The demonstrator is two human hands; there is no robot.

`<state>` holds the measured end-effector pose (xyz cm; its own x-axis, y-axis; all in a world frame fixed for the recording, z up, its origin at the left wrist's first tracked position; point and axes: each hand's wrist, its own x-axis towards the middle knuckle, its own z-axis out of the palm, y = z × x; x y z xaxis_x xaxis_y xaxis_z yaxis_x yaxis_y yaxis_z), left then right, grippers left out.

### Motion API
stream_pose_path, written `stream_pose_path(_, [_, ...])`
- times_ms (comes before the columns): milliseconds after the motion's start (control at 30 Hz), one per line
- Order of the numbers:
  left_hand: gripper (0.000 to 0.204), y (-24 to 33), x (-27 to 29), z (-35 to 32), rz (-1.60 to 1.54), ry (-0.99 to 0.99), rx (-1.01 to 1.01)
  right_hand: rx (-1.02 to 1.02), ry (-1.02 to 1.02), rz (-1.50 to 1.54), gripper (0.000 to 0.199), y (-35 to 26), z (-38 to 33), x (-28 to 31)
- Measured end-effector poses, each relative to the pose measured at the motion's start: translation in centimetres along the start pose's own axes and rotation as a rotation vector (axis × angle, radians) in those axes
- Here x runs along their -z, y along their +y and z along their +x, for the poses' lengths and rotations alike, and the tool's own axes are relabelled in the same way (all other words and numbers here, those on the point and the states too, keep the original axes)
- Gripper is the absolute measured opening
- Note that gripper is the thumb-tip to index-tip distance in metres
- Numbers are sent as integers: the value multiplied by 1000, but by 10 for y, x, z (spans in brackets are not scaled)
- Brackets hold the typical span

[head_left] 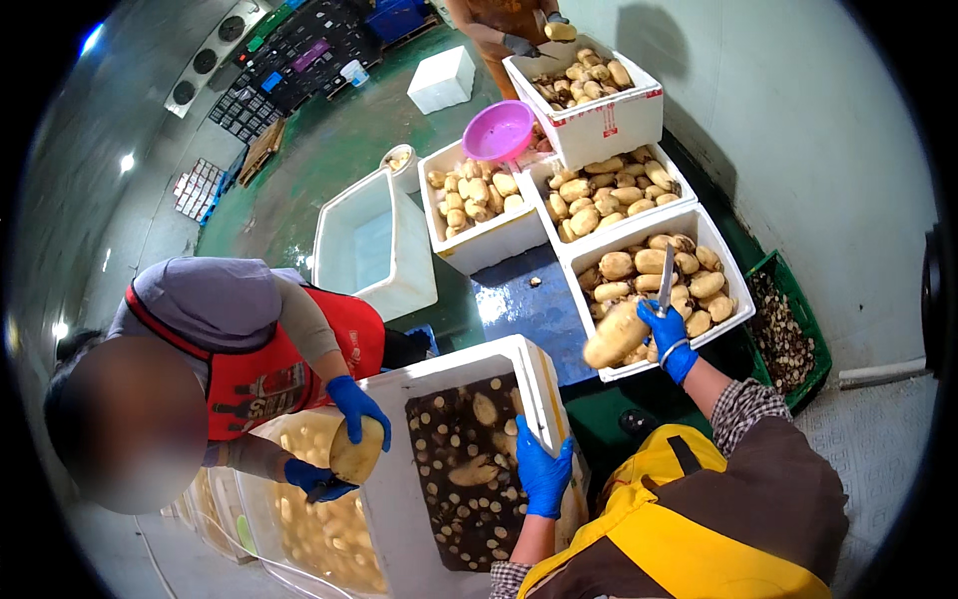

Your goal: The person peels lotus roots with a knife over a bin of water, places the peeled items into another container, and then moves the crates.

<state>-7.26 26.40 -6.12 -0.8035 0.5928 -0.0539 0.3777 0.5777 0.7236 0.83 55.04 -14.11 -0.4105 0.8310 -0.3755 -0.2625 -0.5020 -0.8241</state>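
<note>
In the head view, I see the blue-gloved left hand (pixel 544 469) laid over the rim of a white foam box (pixel 389 469) of dark water; whether it grips, I cannot tell. The blue-gloved right hand (pixel 669 334) clasps a silver-bladed knife (pixel 668 280), a plump pale lotus-root piece (pixel 614 337) against its fingers. The water box stands between this person and a red-vested co-worker (pixel 329 344); a green plastic crate (pixel 820 361) sits rightward.

Even, fairly bright light fills the room, with small white lights (pixel 127 162) flaring at the left and glare on the blue surface (pixel 491 304). A soft shadow (pixel 649 48) darkens the pale wall (pixel 788 130). Fisheye distortion curves toward a black rim, and blur hides a co-worker's head (pixel 130 424).
</note>
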Motion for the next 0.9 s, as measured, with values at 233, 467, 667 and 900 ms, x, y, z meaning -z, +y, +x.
stream_pose_path(233, [90,3,-3,0,133,101,-9,63,141,-506,38,86,26,97])
stream_pose_path(467, [63,13,-3,11,39,-70,284,-153,118,-564,36,127,42,126])
stream_pose_path(667, [52,24,-2,14,131,-34,353,-194,41,-350,32,121,85,84])
stream_pose_path(900, [51,33,-2,20,254,-42,429,-173,100,-277,32,123,137,34])
